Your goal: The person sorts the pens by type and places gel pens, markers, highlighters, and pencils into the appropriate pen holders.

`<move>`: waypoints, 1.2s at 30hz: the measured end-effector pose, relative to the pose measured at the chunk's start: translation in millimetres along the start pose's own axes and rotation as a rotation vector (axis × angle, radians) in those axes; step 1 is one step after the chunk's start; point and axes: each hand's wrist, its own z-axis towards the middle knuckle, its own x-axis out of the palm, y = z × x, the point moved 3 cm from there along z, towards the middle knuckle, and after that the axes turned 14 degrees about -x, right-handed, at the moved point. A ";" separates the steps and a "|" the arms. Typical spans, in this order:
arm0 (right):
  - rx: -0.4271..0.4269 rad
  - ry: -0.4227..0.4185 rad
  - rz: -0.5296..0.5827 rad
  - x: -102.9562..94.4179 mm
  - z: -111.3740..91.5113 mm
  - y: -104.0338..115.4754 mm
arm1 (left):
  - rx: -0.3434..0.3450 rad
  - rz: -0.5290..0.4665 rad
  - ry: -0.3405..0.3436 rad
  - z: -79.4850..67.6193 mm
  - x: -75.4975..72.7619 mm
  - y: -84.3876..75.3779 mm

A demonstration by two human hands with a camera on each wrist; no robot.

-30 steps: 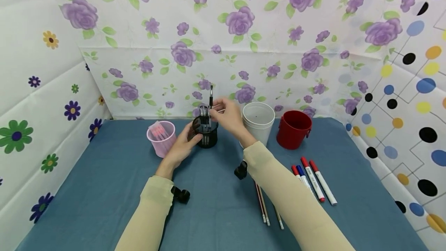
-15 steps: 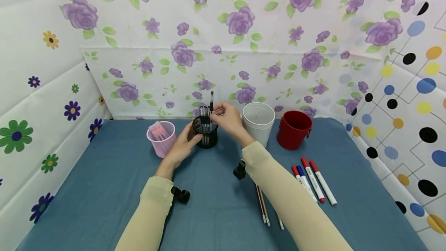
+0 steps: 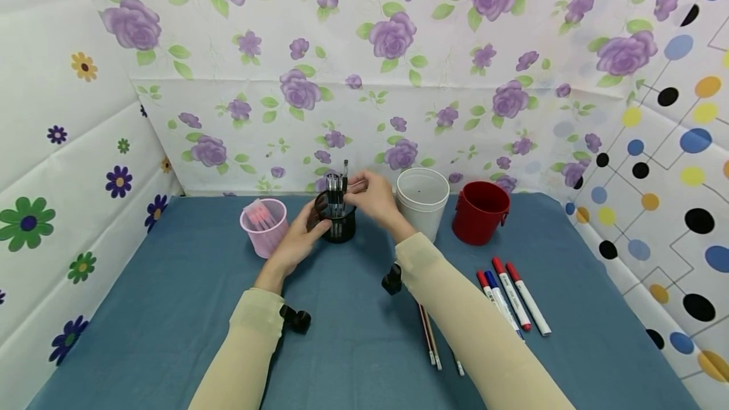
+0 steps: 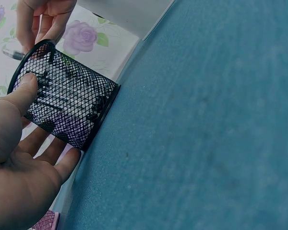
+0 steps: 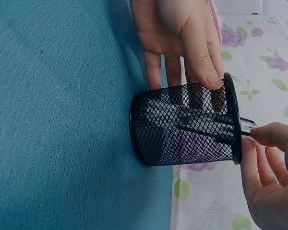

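A black wire-mesh pen cup [image 3: 340,231] stands upright at the back of the table with several clear pens [image 3: 333,190] in it. My left hand [image 3: 293,242] grips the cup from its left side, the thumb over the near wall by the rim, as the left wrist view shows on the mesh [image 4: 72,96]. At the rim's right side, my right hand [image 3: 373,198] pinches a black-topped pen [image 3: 345,167] between thumb and fingertips. Its top sticks up above the hand, and its lower part is inside the cup. In the right wrist view the fingertips are right at the rim [image 5: 233,120].
Left of the cup is a pink cup [image 3: 264,239] with pink-marked pens. White nested cups [image 3: 423,207] and a red bucket [image 3: 480,217] stand to the right. Several markers [image 3: 515,293] and pencils [image 3: 427,334], partly under the right sleeve, lie in front.
My right hand has moved down slightly, and the pinched pen has sunk lower into the mesh cup. My left hand stays on the cup.
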 end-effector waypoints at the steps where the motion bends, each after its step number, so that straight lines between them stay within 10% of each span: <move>1: -0.002 0.000 0.000 -0.3 -0.1 -0.4 | 0.000 0.000 0.001 0.2 0.2 -0.2; 36: -0.217 0.084 0.051 -63.7 -45.8 45.1 | -0.018 0.013 -0.009 -5.5 0.6 -15.5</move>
